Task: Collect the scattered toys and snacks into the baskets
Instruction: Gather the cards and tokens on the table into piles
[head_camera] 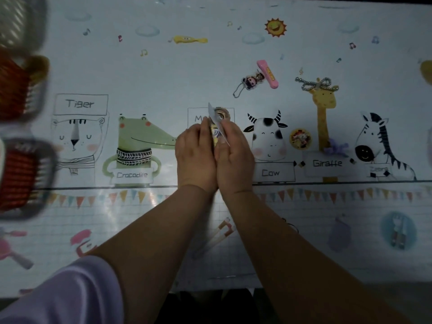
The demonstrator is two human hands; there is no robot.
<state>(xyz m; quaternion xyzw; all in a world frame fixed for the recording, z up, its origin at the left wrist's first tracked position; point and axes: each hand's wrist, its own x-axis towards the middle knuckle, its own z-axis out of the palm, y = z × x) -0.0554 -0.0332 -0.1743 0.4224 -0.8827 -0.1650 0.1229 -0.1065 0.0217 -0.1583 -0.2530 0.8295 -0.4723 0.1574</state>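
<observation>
Head camera looks steeply down, close over the table [304, 230].

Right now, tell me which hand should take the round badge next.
Right. The badge lies beside the right hand, on its outer side; the left hand would have to cross over. Both hands hold the packet, so the right must let go first.
</observation>
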